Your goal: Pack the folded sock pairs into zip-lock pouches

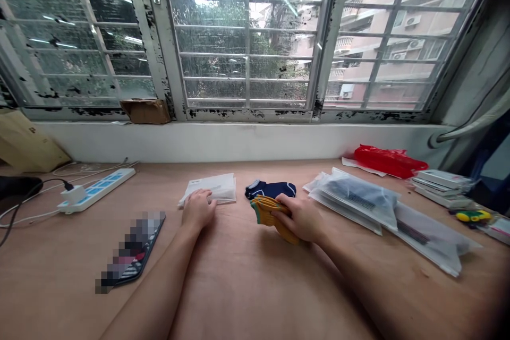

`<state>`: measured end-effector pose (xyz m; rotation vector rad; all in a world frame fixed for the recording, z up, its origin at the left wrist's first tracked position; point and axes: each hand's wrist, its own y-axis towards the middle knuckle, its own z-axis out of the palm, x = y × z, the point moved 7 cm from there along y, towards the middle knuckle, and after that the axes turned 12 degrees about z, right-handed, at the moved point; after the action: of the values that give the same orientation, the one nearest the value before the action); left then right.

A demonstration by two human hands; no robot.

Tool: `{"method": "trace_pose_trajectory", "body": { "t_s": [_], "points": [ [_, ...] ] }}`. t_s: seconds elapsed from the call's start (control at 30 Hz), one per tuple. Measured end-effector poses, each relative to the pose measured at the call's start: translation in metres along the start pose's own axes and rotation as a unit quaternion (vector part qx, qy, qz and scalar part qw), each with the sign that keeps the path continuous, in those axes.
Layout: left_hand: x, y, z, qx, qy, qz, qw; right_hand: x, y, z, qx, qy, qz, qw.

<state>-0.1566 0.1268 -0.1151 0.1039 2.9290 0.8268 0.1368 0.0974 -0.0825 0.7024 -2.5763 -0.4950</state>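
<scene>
Mustard-yellow sock (pixel 271 218) soft and light in the right grip (pixel 299 218)

Head view: the right grip clenches it over the plywood worktop (pixel 239 281), just beside a navy sock (pixel 271 189); the left grip (pixel 198 209) lies open on a white packet (pixel 209 189). Floppy knit, probably best held by its folded edge

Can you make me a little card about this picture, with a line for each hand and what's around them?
Left hand: the left hand lies on a white folded packet.
Right hand: the right hand grips a yellow sock with green edging.
Nearby: a navy sock lies just beyond the right hand.
Table: a wooden tabletop.
Rest: plastic-wrapped packs, a red plastic bag, a power strip, a phone with a blurred screen.
Behind: a barred window.
</scene>
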Motion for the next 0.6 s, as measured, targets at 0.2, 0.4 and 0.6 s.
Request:
{"method": "trace_pose_trajectory", "body": {
  "t_s": [0.2, 0.4, 0.6],
  "points": [
    [-0.042, -0.008, -0.063, -0.248, 0.036, 0.142, 0.958, 0.017, -0.007, -0.008, -0.054, -0.018, -0.089, 0.994],
    [-0.104, -0.031, -0.090, -0.319, 0.035, 0.336, 0.885, 0.048, -0.024, -0.013, -0.141, -0.030, -0.235, 0.961],
    [-0.136, -0.040, -0.084, -0.281, -0.026, 0.439, 0.853, 0.053, -0.022, -0.014, -0.127, -0.048, -0.234, 0.963]
  ]
}}
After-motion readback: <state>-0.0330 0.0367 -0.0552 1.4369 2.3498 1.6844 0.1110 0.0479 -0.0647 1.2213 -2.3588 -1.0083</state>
